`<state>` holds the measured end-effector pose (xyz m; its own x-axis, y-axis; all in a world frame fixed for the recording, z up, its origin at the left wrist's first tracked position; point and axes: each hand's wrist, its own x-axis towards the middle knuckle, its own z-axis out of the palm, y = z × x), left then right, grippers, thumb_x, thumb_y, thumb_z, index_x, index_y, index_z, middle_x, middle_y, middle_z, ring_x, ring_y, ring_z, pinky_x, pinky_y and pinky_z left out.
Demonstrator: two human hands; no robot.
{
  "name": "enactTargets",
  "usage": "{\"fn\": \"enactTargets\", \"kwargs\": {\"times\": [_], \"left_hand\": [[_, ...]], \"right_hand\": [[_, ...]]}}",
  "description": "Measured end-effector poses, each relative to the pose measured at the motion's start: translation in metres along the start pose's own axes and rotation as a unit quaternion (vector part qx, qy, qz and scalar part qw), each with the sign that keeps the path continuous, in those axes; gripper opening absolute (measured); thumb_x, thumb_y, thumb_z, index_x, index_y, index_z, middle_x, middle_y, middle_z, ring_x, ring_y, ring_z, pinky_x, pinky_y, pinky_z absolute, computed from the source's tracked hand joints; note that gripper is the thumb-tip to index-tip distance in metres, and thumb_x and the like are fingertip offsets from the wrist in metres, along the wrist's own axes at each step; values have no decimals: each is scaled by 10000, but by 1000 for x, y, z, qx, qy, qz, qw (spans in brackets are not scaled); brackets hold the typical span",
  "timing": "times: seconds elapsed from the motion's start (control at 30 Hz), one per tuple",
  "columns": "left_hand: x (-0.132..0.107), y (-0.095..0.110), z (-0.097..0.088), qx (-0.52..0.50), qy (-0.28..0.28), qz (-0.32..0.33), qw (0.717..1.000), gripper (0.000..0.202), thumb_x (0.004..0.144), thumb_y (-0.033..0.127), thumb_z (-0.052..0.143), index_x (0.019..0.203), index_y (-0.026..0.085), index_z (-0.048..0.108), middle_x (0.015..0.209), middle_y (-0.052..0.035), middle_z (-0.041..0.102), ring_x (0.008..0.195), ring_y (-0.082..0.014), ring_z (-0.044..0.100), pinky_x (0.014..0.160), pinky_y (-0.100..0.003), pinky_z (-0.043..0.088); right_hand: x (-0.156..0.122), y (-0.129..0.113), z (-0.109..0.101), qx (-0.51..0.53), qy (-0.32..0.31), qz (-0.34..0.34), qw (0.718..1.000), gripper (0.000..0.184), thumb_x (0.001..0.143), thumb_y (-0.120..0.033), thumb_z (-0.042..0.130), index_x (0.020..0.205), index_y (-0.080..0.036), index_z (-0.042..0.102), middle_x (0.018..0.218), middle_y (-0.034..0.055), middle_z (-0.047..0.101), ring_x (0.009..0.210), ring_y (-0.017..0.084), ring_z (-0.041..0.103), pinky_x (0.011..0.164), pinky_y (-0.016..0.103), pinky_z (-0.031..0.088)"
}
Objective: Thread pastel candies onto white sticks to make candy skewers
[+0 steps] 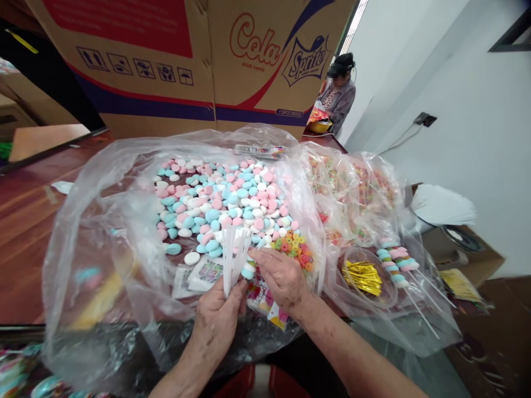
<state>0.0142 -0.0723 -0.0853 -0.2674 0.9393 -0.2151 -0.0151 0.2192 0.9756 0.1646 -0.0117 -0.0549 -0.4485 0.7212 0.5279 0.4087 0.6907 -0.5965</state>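
My left hand (218, 309) is closed round a fanned bundle of white lollipop sticks (233, 251), which point upward. Beside the bundle, between my two hands, is a blue-and-white marshmallow candy (248, 271). My right hand (284, 276) has its fingers pinched together just above that candy; what lies between the fingertips is hidden. Beyond my hands spreads a pile of pink, blue and white marshmallow candies (211, 204). To the right of the pile lie small colourful ring candies (295, 249). Printed packets (207, 273) lie behind my left hand.
Clear plastic sheeting (99, 182) covers much of the table (33, 210). On the right are a tub of gold twist ties (363, 278), finished candy skewers (396, 262) and bagged ring candies (352, 182). A large carton (157, 88) stands behind. Another person (338, 99) sits farther back.
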Motion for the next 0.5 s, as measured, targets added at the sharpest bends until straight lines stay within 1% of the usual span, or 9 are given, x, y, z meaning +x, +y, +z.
{"fn": "enactTargets", "kwargs": {"times": [0.07,0.13,0.2,0.27,0.3,0.37,0.4,0.43,0.5], "left_hand": [[1,-2,0,-2,6,3,1000,329,746,505,700,690,187,640,493,41,513,446,-123,422,415,-238,316],[2,-3,1,-11,9,13,1000,320,757,494,698,691,188,634,502,41,517,460,-122,436,436,-236,341],[2,-4,1,-15,2,17,1000,318,780,476,683,664,190,609,498,44,506,456,-113,431,441,-227,347],[2,-4,0,-11,-10,12,1000,340,813,464,649,626,192,568,482,51,478,421,-94,387,406,-213,307],[2,-3,0,-8,-15,8,1000,353,827,460,632,610,194,548,474,54,464,401,-84,357,383,-207,275],[2,-1,0,-1,-20,1,1000,369,842,459,607,597,196,523,463,59,443,370,-73,310,346,-203,213],[1,0,0,2,-22,-1,1000,371,844,462,599,596,197,521,459,60,437,359,-71,299,333,-203,194],[1,1,0,5,-23,-3,1000,375,844,465,593,592,198,517,452,62,429,348,-70,293,324,-203,183],[1,2,0,10,-26,-8,1000,387,846,471,583,580,200,507,433,68,404,332,-68,288,315,-201,181]], "right_hand": [[0,-3,-1,-1,-18,1,1000,421,976,-171,371,1310,-243,616,1196,58,703,1131,169,646,1013,306,516],[4,-4,-10,-1,-47,4,999,415,977,-187,371,1314,-231,610,1208,67,697,1121,176,648,997,306,518],[11,-1,-24,-19,-53,45,997,405,978,-222,401,1343,-239,575,1178,63,706,1078,187,658,963,316,524],[19,8,-40,-80,-41,114,989,388,980,-246,421,1344,-248,555,1097,57,720,995,196,662,904,325,523],[23,14,-47,-132,-51,141,980,361,983,-237,412,1302,-236,579,1056,62,717,955,200,651,872,323,514],[29,28,-54,-243,-120,160,949,280,966,-185,420,1095,-192,668,975,82,690,874,203,612,802,311,486],[31,33,-54,-284,-154,161,933,250,954,-167,437,977,-180,685,935,85,673,836,200,588,770,305,469],[32,38,-53,-311,-181,160,919,231,940,-157,460,879,-175,682,900,85,656,804,197,564,741,300,453],[32,43,-47,-331,-198,155,910,220,930,-159,491,797,-175,665,868,81,633,786,193,537,713,294,426]]}}
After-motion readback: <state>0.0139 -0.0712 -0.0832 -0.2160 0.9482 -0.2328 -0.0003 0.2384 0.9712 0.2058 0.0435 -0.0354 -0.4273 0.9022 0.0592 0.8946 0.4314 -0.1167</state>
